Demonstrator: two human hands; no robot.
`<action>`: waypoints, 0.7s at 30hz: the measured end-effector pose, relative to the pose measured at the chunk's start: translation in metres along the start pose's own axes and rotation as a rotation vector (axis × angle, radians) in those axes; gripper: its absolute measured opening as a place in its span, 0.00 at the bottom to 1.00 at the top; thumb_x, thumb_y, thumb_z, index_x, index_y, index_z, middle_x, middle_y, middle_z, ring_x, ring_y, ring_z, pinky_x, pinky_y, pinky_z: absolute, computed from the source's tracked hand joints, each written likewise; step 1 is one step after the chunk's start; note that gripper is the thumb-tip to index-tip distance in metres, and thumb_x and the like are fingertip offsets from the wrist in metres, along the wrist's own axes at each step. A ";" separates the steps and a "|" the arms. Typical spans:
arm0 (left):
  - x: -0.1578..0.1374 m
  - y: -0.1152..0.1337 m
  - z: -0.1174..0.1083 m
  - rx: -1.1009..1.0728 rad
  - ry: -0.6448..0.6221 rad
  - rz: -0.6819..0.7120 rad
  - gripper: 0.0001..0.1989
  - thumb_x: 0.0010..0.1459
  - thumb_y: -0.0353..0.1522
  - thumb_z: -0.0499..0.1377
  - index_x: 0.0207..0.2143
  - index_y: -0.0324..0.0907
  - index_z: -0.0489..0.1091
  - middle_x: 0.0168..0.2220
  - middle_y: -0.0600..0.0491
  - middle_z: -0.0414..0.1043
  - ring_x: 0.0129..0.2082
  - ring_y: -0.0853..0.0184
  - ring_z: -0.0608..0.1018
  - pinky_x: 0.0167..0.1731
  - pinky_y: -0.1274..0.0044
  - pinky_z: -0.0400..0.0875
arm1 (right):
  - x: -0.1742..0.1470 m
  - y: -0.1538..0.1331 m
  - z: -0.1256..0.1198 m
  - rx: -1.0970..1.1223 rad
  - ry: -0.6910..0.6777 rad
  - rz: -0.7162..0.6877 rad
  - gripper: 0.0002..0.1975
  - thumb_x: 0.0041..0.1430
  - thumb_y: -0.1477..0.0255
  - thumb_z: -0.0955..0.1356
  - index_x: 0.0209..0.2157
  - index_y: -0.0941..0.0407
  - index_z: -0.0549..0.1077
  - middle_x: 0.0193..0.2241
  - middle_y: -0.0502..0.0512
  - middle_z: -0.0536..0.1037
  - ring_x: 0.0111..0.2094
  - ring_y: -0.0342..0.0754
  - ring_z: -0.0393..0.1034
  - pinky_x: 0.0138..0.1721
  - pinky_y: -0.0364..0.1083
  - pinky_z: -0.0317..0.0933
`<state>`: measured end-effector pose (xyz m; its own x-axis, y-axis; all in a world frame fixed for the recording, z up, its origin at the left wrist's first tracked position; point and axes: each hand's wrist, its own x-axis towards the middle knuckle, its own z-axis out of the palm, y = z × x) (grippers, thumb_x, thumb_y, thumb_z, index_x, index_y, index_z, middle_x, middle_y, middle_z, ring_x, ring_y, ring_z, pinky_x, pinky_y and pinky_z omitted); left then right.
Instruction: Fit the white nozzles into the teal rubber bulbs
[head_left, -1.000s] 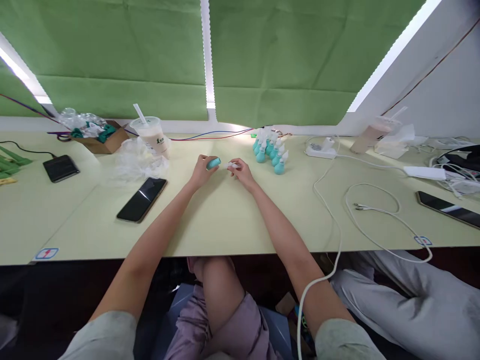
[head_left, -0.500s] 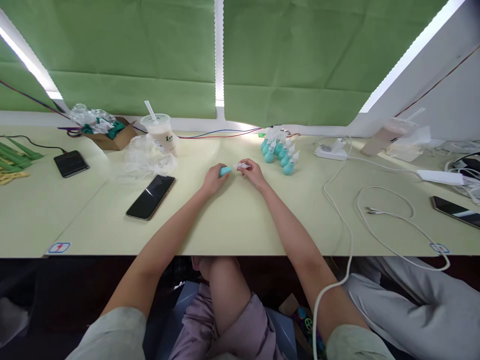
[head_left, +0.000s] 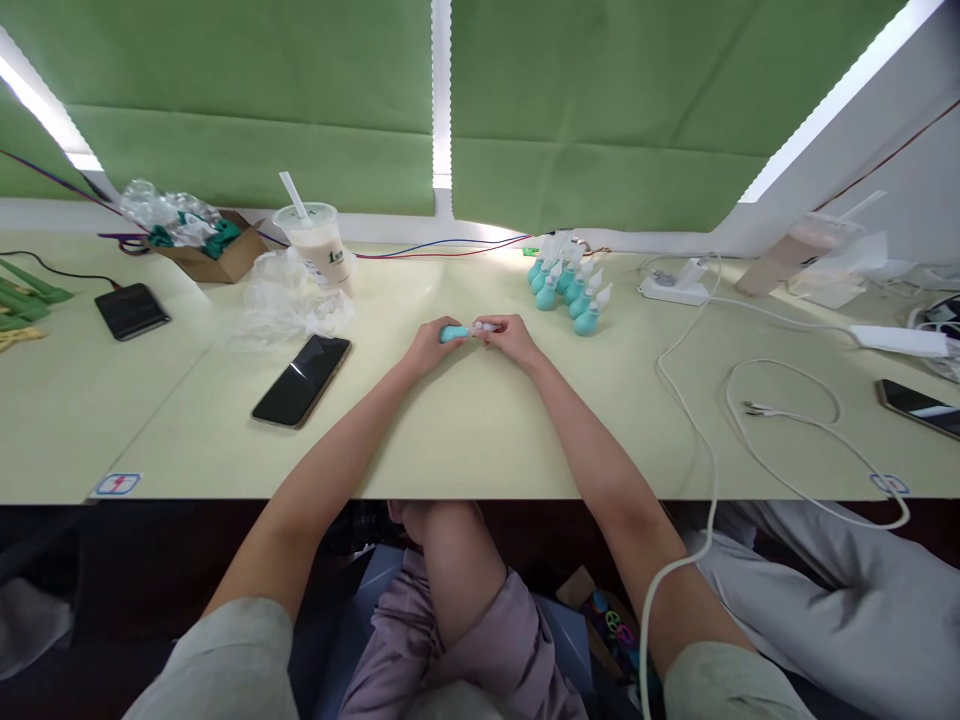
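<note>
Over the middle of the table, my left hand point(head_left: 429, 345) is closed around a turquoise rubber bulb point(head_left: 453, 333), which lies on its side with its neck to the right. My right hand point(head_left: 511, 338) pinches a small white nozzle tip point(head_left: 486, 327) against the neck of that bulb. Whether the two are joined cannot be made out, since fingers cover part of the nozzle. To the right of my right hand, several turquoise bulb syringes point(head_left: 586, 320) with white pointed nozzles stand upright in a cluster.
A black phone point(head_left: 301, 380) lies left of my hands. Behind it are a crumpled plastic bag point(head_left: 281, 305), a drink cup with straw point(head_left: 319, 245) and a cardboard box point(head_left: 214, 262). White cables point(head_left: 686, 410) and a power strip point(head_left: 675, 288) lie right. A person in grey trousers point(head_left: 847, 600) sits beside me.
My hands have come together: the white nozzle now meets the bulb's neck, where a small gap showed before. The camera view has shifted slightly.
</note>
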<state>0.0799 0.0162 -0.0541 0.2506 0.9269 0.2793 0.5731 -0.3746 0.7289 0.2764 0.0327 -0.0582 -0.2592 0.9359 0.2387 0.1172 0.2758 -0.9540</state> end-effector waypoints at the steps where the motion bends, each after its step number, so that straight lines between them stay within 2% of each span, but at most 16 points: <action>1: 0.000 0.001 0.000 -0.007 0.002 -0.006 0.17 0.50 0.44 0.59 0.36 0.40 0.71 0.29 0.54 0.71 0.29 0.67 0.70 0.31 0.76 0.63 | -0.001 -0.002 0.000 -0.014 -0.008 -0.004 0.18 0.42 0.61 0.73 0.32 0.59 0.79 0.25 0.50 0.73 0.25 0.41 0.64 0.30 0.43 0.65; 9: 0.000 0.003 0.001 -0.057 0.042 -0.028 0.18 0.48 0.44 0.61 0.35 0.40 0.73 0.29 0.53 0.73 0.29 0.67 0.71 0.32 0.75 0.64 | -0.004 -0.010 0.000 -0.144 -0.017 -0.034 0.16 0.45 0.61 0.70 0.31 0.59 0.79 0.22 0.48 0.71 0.24 0.41 0.63 0.30 0.42 0.63; 14: -0.001 0.003 0.001 -0.034 0.018 0.008 0.17 0.50 0.43 0.59 0.37 0.41 0.74 0.32 0.52 0.75 0.32 0.65 0.73 0.34 0.75 0.65 | -0.005 -0.012 0.000 -0.178 -0.033 -0.047 0.14 0.45 0.63 0.71 0.30 0.59 0.79 0.22 0.48 0.72 0.23 0.41 0.64 0.29 0.42 0.64; 17: -0.001 0.007 0.001 0.015 0.003 0.025 0.18 0.51 0.43 0.59 0.38 0.41 0.74 0.34 0.52 0.76 0.34 0.65 0.74 0.37 0.75 0.65 | -0.006 -0.013 0.001 -0.158 -0.024 -0.037 0.15 0.44 0.62 0.71 0.29 0.59 0.79 0.23 0.49 0.73 0.22 0.41 0.64 0.27 0.42 0.64; 21: 0.000 0.012 0.001 0.016 0.051 0.006 0.18 0.50 0.43 0.60 0.38 0.40 0.75 0.36 0.51 0.77 0.35 0.64 0.75 0.38 0.75 0.66 | -0.008 -0.017 0.003 -0.086 0.002 -0.015 0.18 0.44 0.58 0.72 0.30 0.59 0.78 0.22 0.50 0.72 0.21 0.40 0.64 0.23 0.40 0.61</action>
<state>0.0877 0.0113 -0.0461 0.2141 0.9246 0.3149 0.5841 -0.3796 0.7174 0.2734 0.0200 -0.0442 -0.2597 0.9320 0.2530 0.1949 0.3072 -0.9315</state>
